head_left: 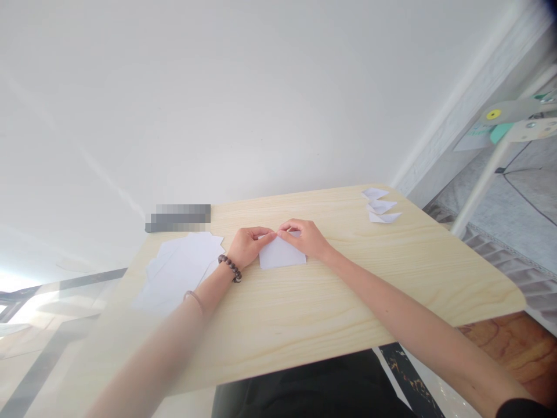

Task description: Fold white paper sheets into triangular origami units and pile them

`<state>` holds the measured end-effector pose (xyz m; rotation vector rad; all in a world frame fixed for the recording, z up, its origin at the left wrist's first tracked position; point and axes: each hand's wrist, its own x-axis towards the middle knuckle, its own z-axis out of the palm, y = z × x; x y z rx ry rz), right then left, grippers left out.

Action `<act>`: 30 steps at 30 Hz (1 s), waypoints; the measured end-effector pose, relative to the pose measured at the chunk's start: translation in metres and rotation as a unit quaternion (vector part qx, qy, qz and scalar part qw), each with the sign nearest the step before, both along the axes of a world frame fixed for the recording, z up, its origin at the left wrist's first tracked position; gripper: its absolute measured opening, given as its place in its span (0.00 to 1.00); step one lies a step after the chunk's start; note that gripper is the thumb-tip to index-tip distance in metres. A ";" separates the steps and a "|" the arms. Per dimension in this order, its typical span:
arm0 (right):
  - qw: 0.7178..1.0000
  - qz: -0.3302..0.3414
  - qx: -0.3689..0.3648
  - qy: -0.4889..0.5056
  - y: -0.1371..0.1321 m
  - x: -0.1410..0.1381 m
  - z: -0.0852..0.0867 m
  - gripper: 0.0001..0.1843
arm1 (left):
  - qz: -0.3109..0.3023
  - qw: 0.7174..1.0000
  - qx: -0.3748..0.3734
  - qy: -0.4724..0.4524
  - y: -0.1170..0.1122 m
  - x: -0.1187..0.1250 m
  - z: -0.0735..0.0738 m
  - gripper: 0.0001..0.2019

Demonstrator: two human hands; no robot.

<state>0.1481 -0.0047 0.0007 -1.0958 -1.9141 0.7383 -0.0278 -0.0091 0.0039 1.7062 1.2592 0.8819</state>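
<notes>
A white sheet of paper [282,254] lies in front of me on the light wooden table [278,325], its near edge straight. My left hand [250,244], with a dark bead bracelet at the wrist, pinches the far edge of this sheet from the left. From the right, my right hand [303,237] pinches the same edge, and the two thumbs nearly meet at its middle. The fingertips partly cover the far edge, so any fold there is hard to make out.
Loose white sheets [178,264] lie spread at the table's left, below a dark pixelated object [178,218]. Three folded paper pieces [383,206] sit in a column at the far right. A white wall [261,104] stands behind the table; a metal frame [483,180] rises at the right.
</notes>
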 end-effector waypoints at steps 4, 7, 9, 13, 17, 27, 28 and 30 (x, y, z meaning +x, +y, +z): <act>1.000 0.020 -0.005 0.001 0.001 0.001 -0.001 0.09 | -0.004 1.000 0.007 0.006 0.000 0.000 -0.001 0.17; 0.999 0.036 -0.014 -0.014 0.001 0.002 0.000 0.09 | 0.008 1.000 0.004 0.002 -0.001 0.000 -0.001 0.17; 0.998 0.050 -0.025 -0.028 0.002 0.003 0.002 0.09 | 0.013 1.000 -0.006 -0.005 -0.001 0.001 -0.001 0.17; 0.994 0.078 -0.051 -0.050 0.003 0.007 0.007 0.09 | 0.029 0.999 -0.036 -0.027 0.000 0.003 -0.003 0.17; 0.993 0.081 -0.068 -0.060 0.006 0.017 0.008 0.09 | 0.048 0.996 -0.061 -0.047 0.002 0.002 -0.002 0.18; 0.982 0.084 -0.154 -0.068 0.014 0.047 0.008 0.07 | 0.073 0.992 -0.071 -0.080 0.005 0.000 0.000 0.18; 0.981 0.086 -0.162 -0.066 0.015 0.049 0.008 0.07 | 0.072 0.992 -0.072 -0.081 0.005 -0.001 0.000 0.18; 0.980 0.082 -0.169 -0.063 0.016 0.053 0.007 0.07 | 0.071 0.991 -0.069 -0.085 0.007 -0.004 -0.002 0.18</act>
